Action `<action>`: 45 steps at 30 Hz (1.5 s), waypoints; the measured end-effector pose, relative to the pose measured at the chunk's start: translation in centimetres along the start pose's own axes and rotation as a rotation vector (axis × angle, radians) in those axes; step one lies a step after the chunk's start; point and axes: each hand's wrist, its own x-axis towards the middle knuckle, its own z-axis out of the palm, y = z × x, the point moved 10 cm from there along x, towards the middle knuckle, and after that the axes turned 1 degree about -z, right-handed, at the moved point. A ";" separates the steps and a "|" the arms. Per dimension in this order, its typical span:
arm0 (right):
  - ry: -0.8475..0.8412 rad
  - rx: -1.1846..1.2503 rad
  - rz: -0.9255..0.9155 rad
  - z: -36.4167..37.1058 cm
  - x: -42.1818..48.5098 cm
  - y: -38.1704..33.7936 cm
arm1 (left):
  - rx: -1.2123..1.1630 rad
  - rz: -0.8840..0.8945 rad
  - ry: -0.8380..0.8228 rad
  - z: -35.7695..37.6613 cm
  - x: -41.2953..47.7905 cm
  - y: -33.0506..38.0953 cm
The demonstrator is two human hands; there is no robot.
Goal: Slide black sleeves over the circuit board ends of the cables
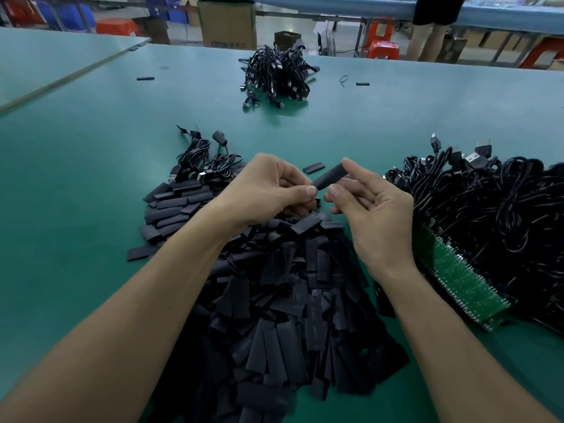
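A black sleeve [329,176] is held up between both hands above the table. My left hand [268,190] pinches its near end with thumb and curled fingers. My right hand [370,209] pinches the sleeve between forefinger and thumb, palm toward me. Below my hands lies a big heap of flat black sleeves [290,300]. At the right sits a bundle of black cables [494,215] with a row of green circuit boards [457,276] along its near edge. I cannot see whether a board is inside the held sleeve.
A small cluster of cables with USB plugs [207,160] lies just beyond the sleeve heap. Another cable pile [277,76] sits far back on the green table [91,178]. Loose sleeves lie scattered. Cardboard boxes [227,24] and stools stand beyond the table.
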 end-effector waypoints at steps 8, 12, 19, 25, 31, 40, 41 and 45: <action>0.023 -0.058 -0.024 -0.4 -0.1 -0.4 | 0.040 0.039 0.020 0.5 0.1 0.7; 0.016 -0.079 -0.026 -0.2 -0.2 -0.7 | 0.049 0.026 0.021 0.9 0.2 0.2; 0.057 -0.176 -0.084 -0.3 -0.7 -1.9 | 0.139 -0.021 -0.078 1.4 0.0 -0.1; 0.161 -0.126 -0.128 -1.6 -1.1 -3.0 | 0.546 0.146 0.076 -0.9 -0.5 2.2; 0.157 -0.445 -0.215 -0.7 -1.8 -4.2 | 0.678 0.244 0.350 -3.4 -0.6 2.9; -0.067 -1.255 -0.033 1.3 -1.7 -1.8 | 0.120 -0.002 0.889 -15.5 2.1 0.6; -0.076 -1.284 0.000 1.2 -1.7 -1.5 | 0.175 -0.057 0.882 -16.3 2.6 0.1; -0.079 -1.298 0.016 1.1 -1.6 -1.3 | 0.381 -0.248 0.834 -17.4 3.4 -1.9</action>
